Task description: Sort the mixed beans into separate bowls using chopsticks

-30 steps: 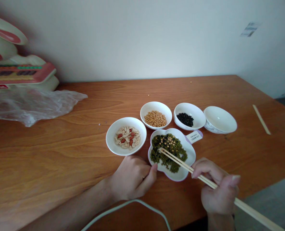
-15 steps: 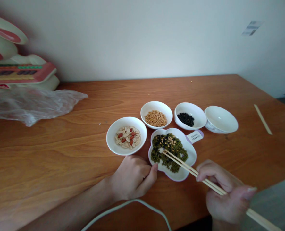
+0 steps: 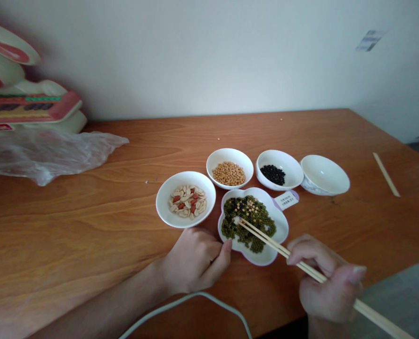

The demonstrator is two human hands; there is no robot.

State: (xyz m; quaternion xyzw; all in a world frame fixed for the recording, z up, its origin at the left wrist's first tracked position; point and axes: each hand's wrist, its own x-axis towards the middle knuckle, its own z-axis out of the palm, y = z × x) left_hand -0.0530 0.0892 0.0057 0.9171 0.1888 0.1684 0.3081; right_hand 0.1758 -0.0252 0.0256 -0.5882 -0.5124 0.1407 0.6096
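Observation:
My right hand [image 3: 327, 278] is closed around a pair of wooden chopsticks [image 3: 276, 246]. Their tips are in the white flower-shaped dish [image 3: 270, 256] with a lilac rim, among green mung beans [image 3: 257, 245], black beans and some yellow soybeans. A small whitish bit shows at the tips; whether they pinch it I cannot tell. My left hand [image 3: 198, 259] is closed at the dish's near left edge, thumb on the rim and the other fingers curled. Just beyond it stands a white bowl [image 3: 162, 205] of peanuts [image 3: 188, 201].
Behind the dish stand a bowl of soybeans [image 3: 228, 173], a bowl of black beans [image 3: 272, 174] and an empty white bowl [image 3: 325, 174]. A pale stick [image 3: 386, 174] lies at right. A plastic bag [image 3: 50, 153] and a toy [image 3: 36, 110] are at left. A cable [image 3: 198, 294] curves in front.
My right hand has shifted slightly left, its thumb lower along the chopsticks. The tips stay at about the same spot in the dish, and my left hand has not visibly moved.

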